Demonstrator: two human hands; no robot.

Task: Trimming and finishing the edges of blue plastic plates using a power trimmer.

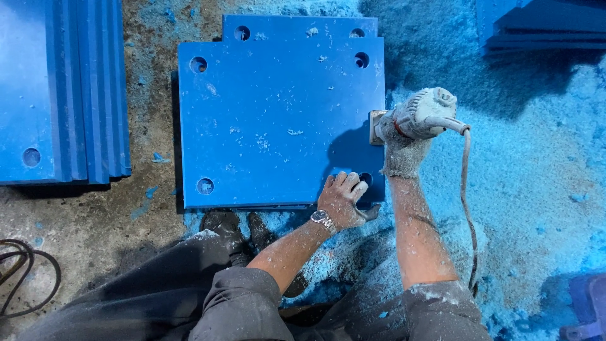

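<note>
Blue panel: The top blue panel point(278, 120) lies flat on a second one like it, which shows along the far edge, both on the floor in front of my knees. It has round holes near its corners and loose chips on its face.
Power tool: I hold a dusty grey power tool point(420, 113) against the panel's right edge, about halfway along it. Its metal base sits at the edge itself.
Right hand: My right hand point(404, 148) wears a dusty work glove and is clamped around the tool body from below.
Left hand: My left hand point(343, 199) is bare, with a wristwatch point(322, 219); fingers lie spread flat on the panel's near right corner, beside a hole, pressing and gripping nothing.
Cord: The tool's cord point(467, 202) hangs down along my right forearm to the floor.
Surroundings: Blue shavings point(536, 177) cover the floor to the right; a stack of blue panels point(63, 95) lies to the left, well apart, and dark cables point(25, 271) sit at lower left.
Risk: I judge the left hand is near the tool's path; a kick along the edge could reach it. The top panel could slide on the one below, and the loose cord could snag my arm.
</note>
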